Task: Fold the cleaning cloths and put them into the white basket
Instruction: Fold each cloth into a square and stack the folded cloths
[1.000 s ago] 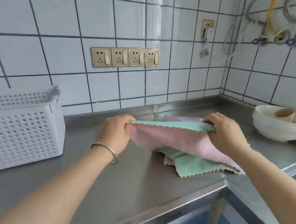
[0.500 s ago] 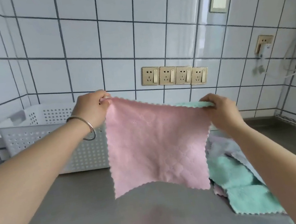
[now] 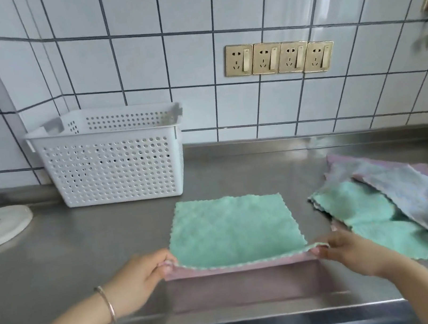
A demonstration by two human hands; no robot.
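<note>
Head view looks down on a steel bench [image 3: 95, 250]. Both forearms reach in from the lower corners of the frame. At lower centre the left hand [image 3: 139, 280] and right hand [image 3: 350, 252] each pinch a near corner of a green and pink cloth [image 3: 232, 229], lifting its near edge while the rest lies flat on the bench. More cloths [image 3: 399, 205] lie in a loose pile at the right. The white basket [image 3: 113, 155] stands against the tiled wall, upper left of the spread cloth.
</note>
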